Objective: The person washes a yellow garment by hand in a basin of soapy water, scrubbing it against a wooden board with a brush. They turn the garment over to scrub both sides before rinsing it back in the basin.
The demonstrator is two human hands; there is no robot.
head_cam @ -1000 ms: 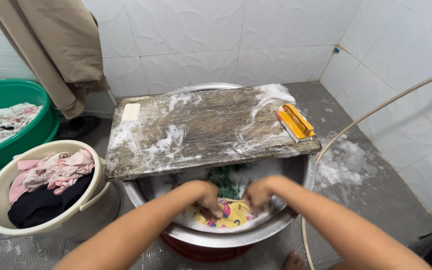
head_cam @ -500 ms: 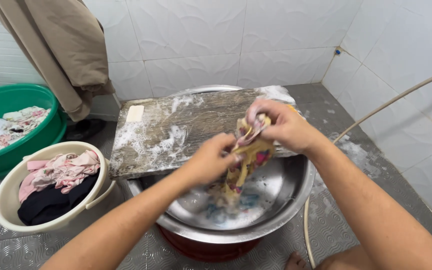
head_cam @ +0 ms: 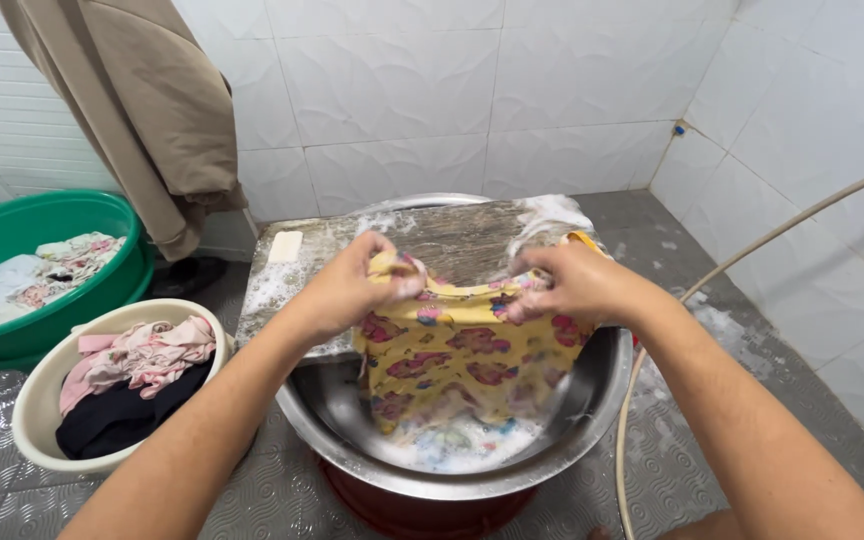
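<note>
While the yellow flowered garment (head_cam: pixel 457 355) hangs spread above the steel basin (head_cam: pixel 592 400), its lower edge dips into the suds at the basin bottom. The left hand (head_cam: pixel 344 285) pinches the upper left corner of the cloth in a closed grip; the right hand (head_cam: pixel 564 283) pinches the upper right corner likewise, so the fabric is held taut between them. By the look of it, the step in hand is lifting and opening the wet garment. Laying it flat for scrubbing calls for carrying it forward onto the soapy wooden board (head_cam: pixel 462 240) just behind the hands, where a soap bar (head_cam: pixel 285 246) lies at the left. A cream bucket (head_cam: pixel 47 385) and a green tub (head_cam: pixel 102 215) of laundry stand farther left.
</note>
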